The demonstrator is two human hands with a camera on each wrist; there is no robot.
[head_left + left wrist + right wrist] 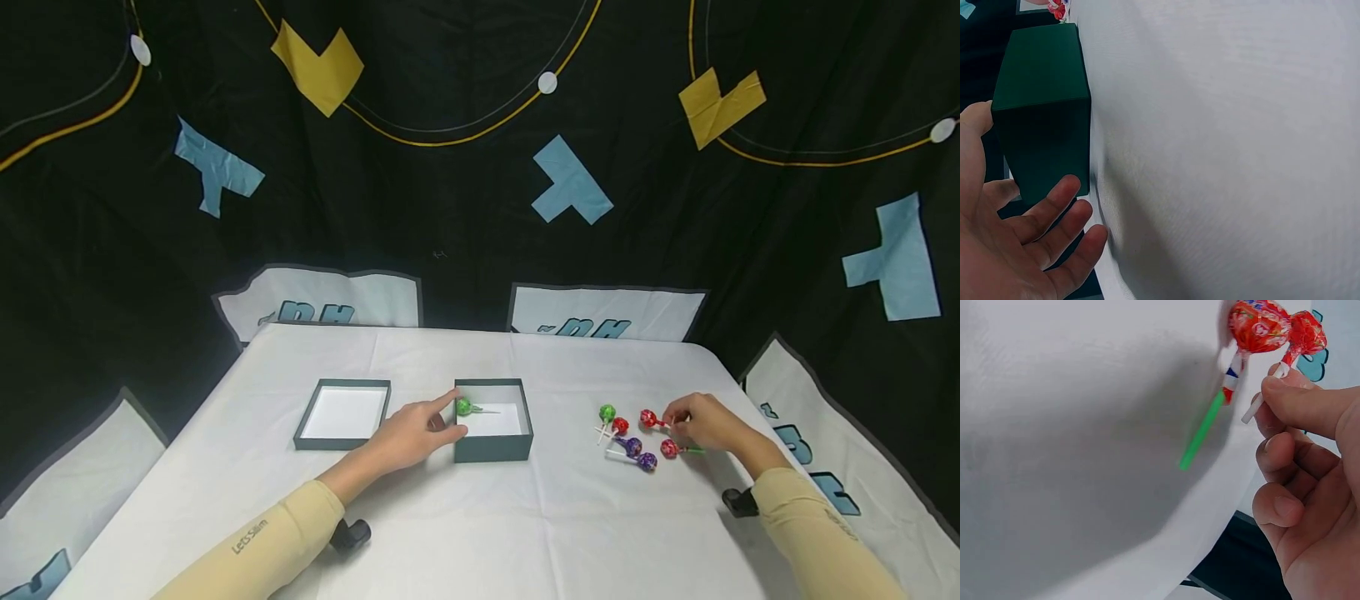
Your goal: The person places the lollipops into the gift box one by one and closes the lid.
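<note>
My right hand pinches the white stick of a red-wrapped lollipop between thumb and forefinger. Another red lollipop, with a green stick, lies beside it on the cloth. My left hand is at the left side of an open dark green box, thumb and forefinger extended against its rim. In the left wrist view its other fingers spread loosely by the box wall. Inside the box lies a green lollipop.
Left of the left hand lies the dark green box lid, white inside facing up. Between box and right hand, a loose group holds a green lollipop, a red one and two purple ones. White cloth covers the table.
</note>
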